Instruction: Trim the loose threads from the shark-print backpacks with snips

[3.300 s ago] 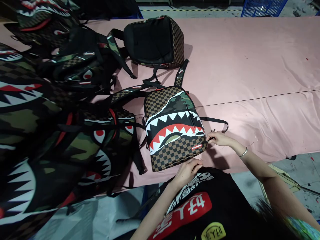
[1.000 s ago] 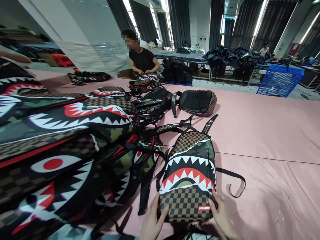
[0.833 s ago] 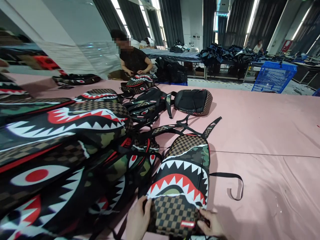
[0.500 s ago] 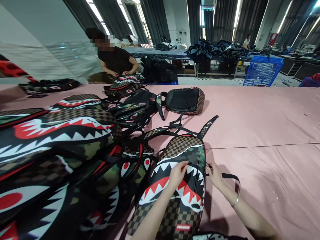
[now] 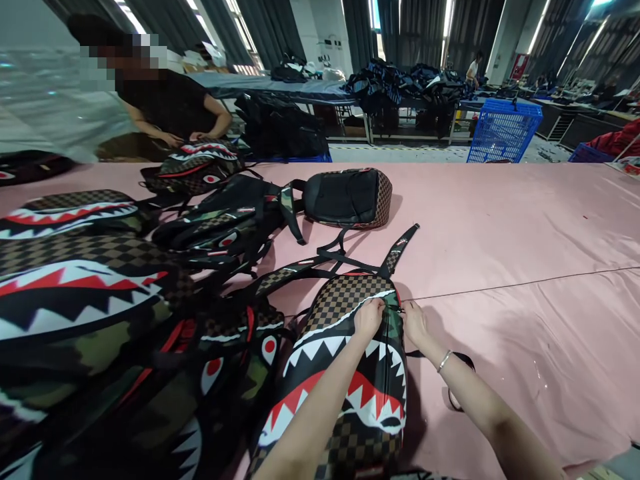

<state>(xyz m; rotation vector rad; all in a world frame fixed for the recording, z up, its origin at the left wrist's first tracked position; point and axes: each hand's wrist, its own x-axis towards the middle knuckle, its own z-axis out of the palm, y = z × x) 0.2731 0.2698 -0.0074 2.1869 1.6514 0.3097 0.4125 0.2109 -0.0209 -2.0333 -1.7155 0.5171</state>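
Note:
A backpack (image 5: 345, 393) with a brown check, camouflage and shark-mouth print lies front up on the pink-covered table before me. Near its upper right edge, my left hand (image 5: 370, 319) is closed, fingertips pinching the fabric beside a dark zipper line. Just to the right, my right hand (image 5: 415, 324) is closed too, its fingertips on a small dark piece that looks like a zipper pull (image 5: 397, 309). The two hands almost meet there. One shoulder strap (image 5: 401, 248) sticks out beyond the top of the bag.
Similar shark-print backpacks (image 5: 75, 293) are heaped on the left. Another backpack (image 5: 345, 197) lies back panel up farther off. Across the table (image 5: 525, 233), a person in a dark shirt (image 5: 165, 107) handles a bag. A blue crate (image 5: 505, 130) stands beyond the table.
Both hands have moved up the bag toward its top right edge and closer together. My view has shifted right, so the heap and the person sit farther left.

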